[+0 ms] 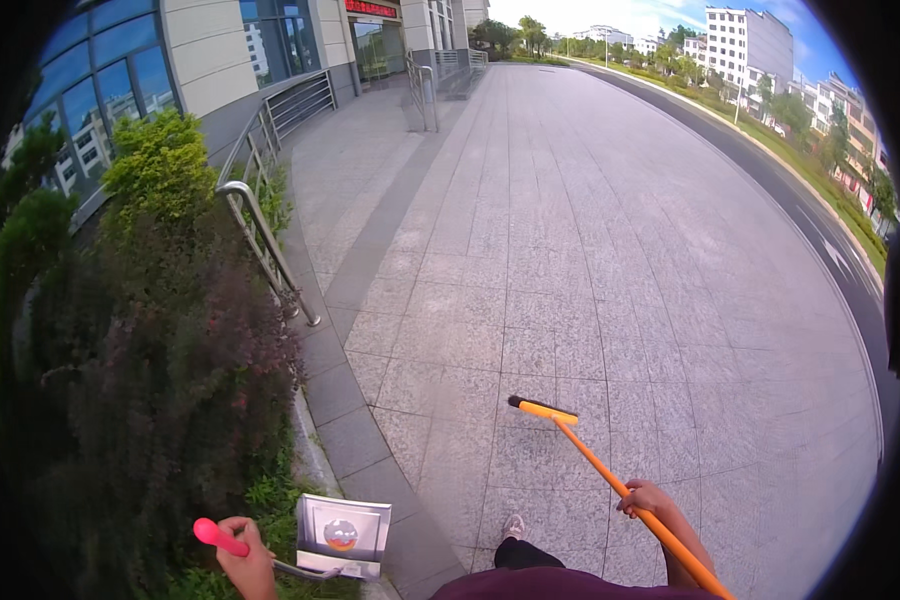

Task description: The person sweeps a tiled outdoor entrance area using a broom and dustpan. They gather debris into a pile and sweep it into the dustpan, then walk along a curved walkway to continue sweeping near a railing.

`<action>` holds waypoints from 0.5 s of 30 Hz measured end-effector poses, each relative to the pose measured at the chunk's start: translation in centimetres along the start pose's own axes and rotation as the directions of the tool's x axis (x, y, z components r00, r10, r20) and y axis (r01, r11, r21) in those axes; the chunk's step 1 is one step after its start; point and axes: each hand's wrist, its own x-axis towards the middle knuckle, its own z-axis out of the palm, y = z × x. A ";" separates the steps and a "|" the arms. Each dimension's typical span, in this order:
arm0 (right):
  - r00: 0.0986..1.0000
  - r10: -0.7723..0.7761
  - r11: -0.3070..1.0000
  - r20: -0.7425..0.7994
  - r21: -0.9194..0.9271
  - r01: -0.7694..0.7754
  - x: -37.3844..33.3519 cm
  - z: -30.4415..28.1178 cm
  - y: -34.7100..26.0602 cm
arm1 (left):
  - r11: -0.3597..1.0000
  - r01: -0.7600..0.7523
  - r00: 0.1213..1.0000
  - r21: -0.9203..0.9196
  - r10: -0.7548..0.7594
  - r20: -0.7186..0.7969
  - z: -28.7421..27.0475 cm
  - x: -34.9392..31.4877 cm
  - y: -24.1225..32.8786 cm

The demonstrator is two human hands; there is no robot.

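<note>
My left hand is closed around the pink grip of a long-handled dustpan. Its silvery metal pan hangs beside the hand, over the edge of the planting bed, and only part of the bent rod shows. In my right hand is the orange pole of a broom, fingers wrapped about it. The broom's yellow head with dark bristles lies ahead of me, at the paving. The pole slants down past my right forearm to the lower edge.
Grey stone paving stretches ahead. Shrubs fill the left side behind a stone curb. A steel railing stands along a building with glass doors. On the right runs a road. My shoe shows below.
</note>
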 end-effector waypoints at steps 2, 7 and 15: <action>0.998 0.064 0.993 -0.014 0.096 -0.062 2.8 -3.0 1.8 | 0.998 -0.068 0.998 -0.007 0.068 0.007 2.3 2.4 -2.6; 0.942 0.329 0.875 0.069 0.352 -0.331 8.0 -10.7 8.8 | 0.997 -0.056 0.997 -0.046 0.058 0.044 12.2 5.9 -3.0; 0.831 0.471 0.506 0.296 0.681 -0.530 13.1 -15.5 12.4 | 1.000 -0.008 0.996 -0.003 0.008 0.085 23.1 10.1 -6.5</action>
